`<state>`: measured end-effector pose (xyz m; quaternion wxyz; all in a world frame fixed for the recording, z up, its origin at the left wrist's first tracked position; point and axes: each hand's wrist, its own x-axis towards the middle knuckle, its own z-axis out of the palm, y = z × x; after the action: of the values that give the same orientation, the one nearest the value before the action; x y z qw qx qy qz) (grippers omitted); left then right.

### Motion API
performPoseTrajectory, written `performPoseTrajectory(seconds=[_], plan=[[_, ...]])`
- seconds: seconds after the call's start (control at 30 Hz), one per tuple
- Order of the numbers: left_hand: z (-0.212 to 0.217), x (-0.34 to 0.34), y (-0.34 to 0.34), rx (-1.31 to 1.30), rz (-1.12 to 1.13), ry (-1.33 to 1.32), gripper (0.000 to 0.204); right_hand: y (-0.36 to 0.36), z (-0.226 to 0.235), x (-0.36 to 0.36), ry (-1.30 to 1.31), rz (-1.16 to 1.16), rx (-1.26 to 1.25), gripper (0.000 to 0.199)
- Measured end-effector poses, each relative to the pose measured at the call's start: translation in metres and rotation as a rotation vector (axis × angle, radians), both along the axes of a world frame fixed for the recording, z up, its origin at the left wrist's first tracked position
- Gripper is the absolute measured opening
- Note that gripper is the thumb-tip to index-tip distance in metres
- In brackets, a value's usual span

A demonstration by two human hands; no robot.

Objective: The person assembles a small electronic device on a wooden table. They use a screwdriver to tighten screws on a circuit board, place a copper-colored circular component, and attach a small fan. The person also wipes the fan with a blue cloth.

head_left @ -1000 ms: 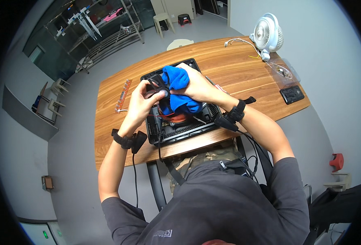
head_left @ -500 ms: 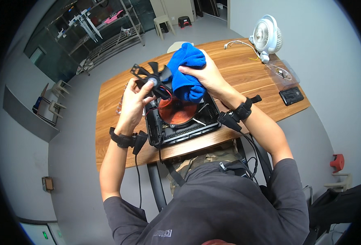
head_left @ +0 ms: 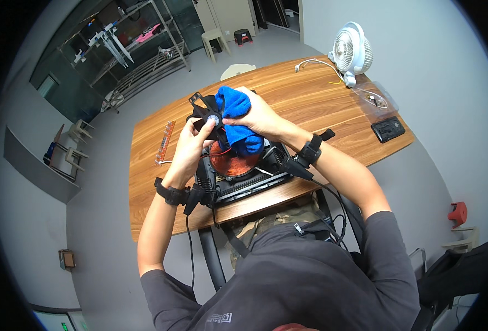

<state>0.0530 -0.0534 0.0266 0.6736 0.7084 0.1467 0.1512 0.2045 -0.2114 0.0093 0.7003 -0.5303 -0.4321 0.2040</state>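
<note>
My left hand (head_left: 191,142) grips a small black cooling fan (head_left: 200,111) by its hub, thumb on the round pale centre. A blue cloth (head_left: 234,103) is bunched in my right hand (head_left: 259,117), its folds pressed against the right side of the fan blades. Thin red wires (head_left: 220,152) trail from the fan. Beneath both hands lies an opened black appliance housing (head_left: 248,189) with a round copper coil (head_left: 233,163) inside; its far part is hidden by the cloth and hands.
On the wooden table (head_left: 304,91), a strip of small screws or bits (head_left: 165,144) lies at the left. A white desk fan (head_left: 352,53) stands at the far right, near a clear plastic bag (head_left: 374,101) and a black case (head_left: 388,129). Cables hang from both wristbands.
The blue cloth has moved down and left onto the cooling fan's blades. My hands have come closer together, and the strip at the left is now more exposed.
</note>
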Motion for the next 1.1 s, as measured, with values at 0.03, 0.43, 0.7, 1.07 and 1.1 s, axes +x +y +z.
performPoseTrajectory(seconds=[0.03, 0.43, 0.7, 1.07, 1.1], plan=[[-0.001, -0.001, 0.001, 0.007, -0.016, 0.011, 0.031, -0.002, 0.0, -0.002, -0.039, -0.04, -0.009, 0.063], [0.007, -0.01, -0.004, 0.039, -0.1, 0.025, 0.033, -0.025, 0.009, -0.011, -0.178, -0.073, -0.017, 0.057], [0.007, -0.008, -0.006, 0.15, 0.043, 0.024, 0.051, -0.023, 0.009, -0.004, -0.188, -0.097, 0.019, 0.058], [0.002, -0.003, -0.006, 0.0, 0.082, -0.042, 0.036, -0.025, 0.013, 0.01, -0.189, -0.14, 0.053, 0.066], [0.001, -0.005, -0.002, -0.036, 0.083, -0.054, 0.033, -0.029, 0.014, 0.012, -0.141, -0.139, 0.044, 0.068]])
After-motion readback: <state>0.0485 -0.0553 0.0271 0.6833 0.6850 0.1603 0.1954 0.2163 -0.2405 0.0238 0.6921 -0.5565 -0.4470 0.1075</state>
